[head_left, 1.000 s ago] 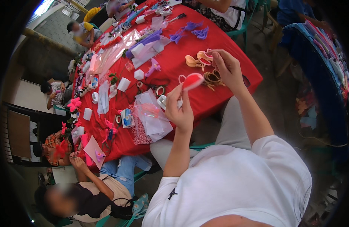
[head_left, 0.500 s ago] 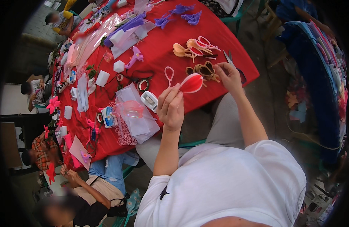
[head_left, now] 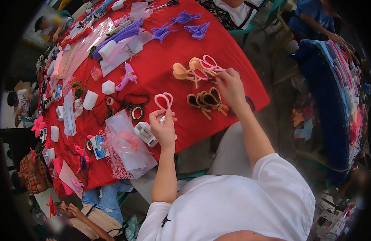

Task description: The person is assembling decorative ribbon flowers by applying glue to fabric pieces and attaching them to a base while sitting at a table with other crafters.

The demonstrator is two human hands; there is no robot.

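Note:
My left hand [head_left: 164,127] pinches the lower ends of pink pipe-cleaner loops [head_left: 164,100], which stand up like a heart above my fingers. My right hand [head_left: 230,87] reaches over the red table, its thumb and finger closed at the stem end of a pink-edged pipe-cleaner petal [head_left: 209,63]. That petal lies among other pink loops and peach petals [head_left: 179,71]. Closer to me, just left of my right wrist, sits a group of brown, tan-edged petals [head_left: 203,99]. The dark scissors handle [head_left: 249,104] is mostly hidden behind my right forearm.
A white tape dispenser [head_left: 146,133], black tape roll [head_left: 136,113] and sheer sheets [head_left: 127,148] lie left of my left hand. Farther off are a pink glue gun [head_left: 127,77], purple petals [head_left: 197,30] and white foam blocks [head_left: 90,99]. Other people sit around the table.
My right hand has moved away from the brown petals to the pink and peach group. The left hand has lowered and turned its loops; the red petal face no longer shows.

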